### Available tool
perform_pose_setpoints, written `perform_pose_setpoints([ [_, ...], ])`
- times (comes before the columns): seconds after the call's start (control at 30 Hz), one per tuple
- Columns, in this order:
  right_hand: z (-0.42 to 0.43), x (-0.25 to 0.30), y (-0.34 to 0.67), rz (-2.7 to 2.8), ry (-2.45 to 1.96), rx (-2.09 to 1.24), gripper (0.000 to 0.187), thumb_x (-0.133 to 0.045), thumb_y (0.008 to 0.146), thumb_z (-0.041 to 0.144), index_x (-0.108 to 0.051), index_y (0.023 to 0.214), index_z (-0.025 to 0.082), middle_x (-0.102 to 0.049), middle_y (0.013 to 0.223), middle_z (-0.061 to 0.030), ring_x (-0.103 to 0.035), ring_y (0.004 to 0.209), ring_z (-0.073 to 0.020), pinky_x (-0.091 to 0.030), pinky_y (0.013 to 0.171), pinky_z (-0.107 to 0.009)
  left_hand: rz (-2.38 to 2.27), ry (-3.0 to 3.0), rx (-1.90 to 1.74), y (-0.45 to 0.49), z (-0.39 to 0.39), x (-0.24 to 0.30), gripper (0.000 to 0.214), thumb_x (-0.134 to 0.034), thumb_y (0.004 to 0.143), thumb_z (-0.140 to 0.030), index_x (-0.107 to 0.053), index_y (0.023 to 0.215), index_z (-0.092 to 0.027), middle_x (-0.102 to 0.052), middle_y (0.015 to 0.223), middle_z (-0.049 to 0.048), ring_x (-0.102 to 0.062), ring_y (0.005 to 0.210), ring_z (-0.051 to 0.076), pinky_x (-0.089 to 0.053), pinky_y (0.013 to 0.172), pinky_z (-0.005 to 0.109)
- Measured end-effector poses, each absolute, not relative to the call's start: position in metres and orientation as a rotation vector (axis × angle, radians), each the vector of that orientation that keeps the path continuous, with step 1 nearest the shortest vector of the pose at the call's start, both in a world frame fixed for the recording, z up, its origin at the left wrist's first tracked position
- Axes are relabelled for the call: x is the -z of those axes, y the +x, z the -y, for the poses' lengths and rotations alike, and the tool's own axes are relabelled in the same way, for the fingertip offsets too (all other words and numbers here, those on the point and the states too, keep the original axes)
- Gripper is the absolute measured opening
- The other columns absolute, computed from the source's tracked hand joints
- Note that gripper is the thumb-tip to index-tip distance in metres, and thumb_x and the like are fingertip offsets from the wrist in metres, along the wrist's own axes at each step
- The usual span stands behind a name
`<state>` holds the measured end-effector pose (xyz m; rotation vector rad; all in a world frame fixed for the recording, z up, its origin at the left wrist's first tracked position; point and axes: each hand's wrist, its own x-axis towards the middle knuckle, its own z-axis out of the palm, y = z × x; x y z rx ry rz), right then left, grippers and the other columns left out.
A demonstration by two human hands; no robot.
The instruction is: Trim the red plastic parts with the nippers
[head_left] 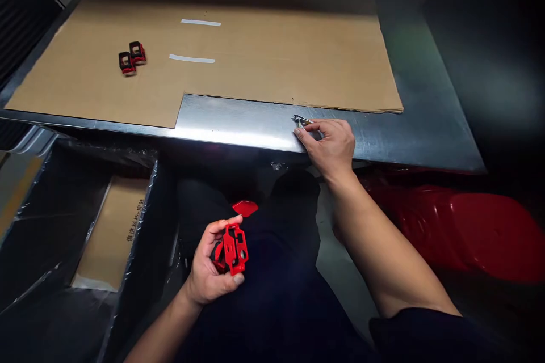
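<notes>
In the head view, my left hand (208, 272) is closed on a red plastic frame (233, 249) with several cut-out openings, held above my lap. More red plastic shows behind it, partly hidden by my fingers. My right hand (330, 144) rests at the front strip of the metal tabletop (238, 122), with thumb and fingers pinched on a small slim tool (301, 120) with a dark tip; its exact kind is too small to make out. Just beyond my left fingertips a flat red shape (245, 207) shows; what it belongs to is unclear.
A cardboard sheet (289, 62) covers much of the tabletop, with two white tape strips (192, 59) on it. Two black-and-red parts (126, 62) lie at its left. Below left stands a bin lined with dark plastic (140, 272), holding cardboard (108, 232). Red plastic (489, 232) is at lower right.
</notes>
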<state>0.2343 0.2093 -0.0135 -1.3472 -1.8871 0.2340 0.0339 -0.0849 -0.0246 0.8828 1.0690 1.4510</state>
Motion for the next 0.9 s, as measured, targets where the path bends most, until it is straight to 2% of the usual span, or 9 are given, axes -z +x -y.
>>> perform_pose_setpoints([
  [0.17,-0.206,0.013,0.236,1.761,-1.318,-0.176,0.021,-0.077,0.079,0.037,-0.072,0.090,0.020,-0.072,0.115,-0.0123,-0.059,0.120,-0.0314,-0.043,0.106,-0.054,-1.113,0.971,-1.447,0.035,0.085,0.025,0.076,-0.085,0.072,-0.036,-0.048,0.138,-0.027,-0.059,0.142,0.0129,-0.058,0.130,0.026,-0.048,0.106,0.035],
  [0.27,-0.163,-0.001,0.236,1.675,-1.209,-0.251,0.014,-0.072,0.085,0.035,-0.072,0.091,0.022,-0.072,0.114,-0.0095,-0.057,0.125,-0.0299,-0.041,0.109,-0.054,-1.160,1.051,-1.429,0.036,0.084,0.026,0.076,-0.084,0.074,-0.035,-0.046,0.139,-0.027,-0.058,0.142,0.0136,-0.057,0.130,0.028,-0.049,0.105,0.038],
  [0.33,-0.120,-0.009,0.235,1.666,-1.126,-0.577,0.009,-0.071,0.087,0.031,-0.072,0.088,0.023,-0.074,0.099,-0.0065,-0.067,0.105,-0.0255,-0.050,0.100,-0.047,-1.202,1.136,-1.410,0.036,0.082,0.025,0.075,-0.081,0.076,-0.033,-0.045,0.142,-0.026,-0.058,0.141,0.0144,-0.057,0.131,0.029,-0.050,0.105,0.041],
  [0.4,-0.076,-0.013,0.234,1.690,-1.069,-1.181,0.012,-0.069,0.090,0.033,-0.073,0.088,0.021,-0.074,0.085,-0.0047,-0.071,0.083,-0.0201,-0.057,0.080,-0.036,-1.248,1.255,-1.390,0.037,0.079,0.024,0.075,-0.078,0.078,-0.032,-0.044,0.144,-0.025,-0.058,0.140,0.0151,-0.056,0.131,0.030,-0.049,0.106,0.045],
  [0.5,-0.026,-0.012,0.233,1.504,-1.011,-1.887,0.020,-0.067,0.092,0.037,-0.073,0.098,0.019,-0.076,0.086,-0.0063,-0.072,0.079,-0.0182,-0.057,0.074,-0.031,-1.304,1.459,-1.333,0.036,0.073,0.019,0.075,-0.075,0.079,-0.028,-0.043,0.147,-0.024,-0.058,0.137,0.0156,-0.057,0.129,0.032,-0.051,0.105,0.050],
  [0.57,-0.009,-0.010,0.233,1.352,-0.947,-2.120,0.025,-0.069,0.091,0.038,-0.071,0.106,0.018,-0.076,0.090,-0.0063,-0.072,0.081,-0.0169,-0.056,0.076,-0.030,-1.313,1.561,-1.275,0.037,0.069,0.016,0.076,-0.072,0.079,-0.024,-0.041,0.149,-0.025,-0.057,0.137,0.0161,-0.058,0.126,0.032,-0.054,0.100,0.050],
  [0.67,-0.001,-0.010,0.233,1.258,-0.880,-2.206,0.031,-0.071,0.088,0.038,-0.069,0.113,0.019,-0.074,0.094,-0.0047,-0.069,0.080,-0.0141,-0.054,0.076,-0.027,-1.303,1.676,-1.202,0.039,0.065,0.013,0.078,-0.069,0.079,-0.020,-0.038,0.151,-0.025,-0.055,0.136,0.0169,-0.059,0.124,0.031,-0.058,0.095,0.048],
  [0.77,-0.002,-0.015,0.232,1.371,-0.935,-2.114,0.037,-0.077,0.083,0.035,-0.068,0.116,0.019,-0.072,0.092,-0.0029,-0.066,0.076,-0.0128,-0.054,0.071,-0.025,-1.329,1.816,-1.182,0.040,0.064,0.016,0.080,-0.069,0.081,-0.019,-0.035,0.153,-0.022,-0.057,0.135,0.0180,-0.060,0.123,0.030,-0.059,0.094,0.047],
  [0.9,-0.002,-0.019,0.228,1.631,-1.027,-1.788,0.036,-0.082,0.075,0.029,-0.071,0.108,0.019,-0.071,0.086,-0.0025,-0.065,0.071,-0.0136,-0.055,0.067,-0.026,-1.392,2.048,-1.215,0.038,0.069,0.024,0.101,-0.072,0.081,-0.017,-0.010,0.160,-0.024,-0.061,0.135,0.0192,-0.068,0.109,0.028,-0.061,0.086,0.045],
])
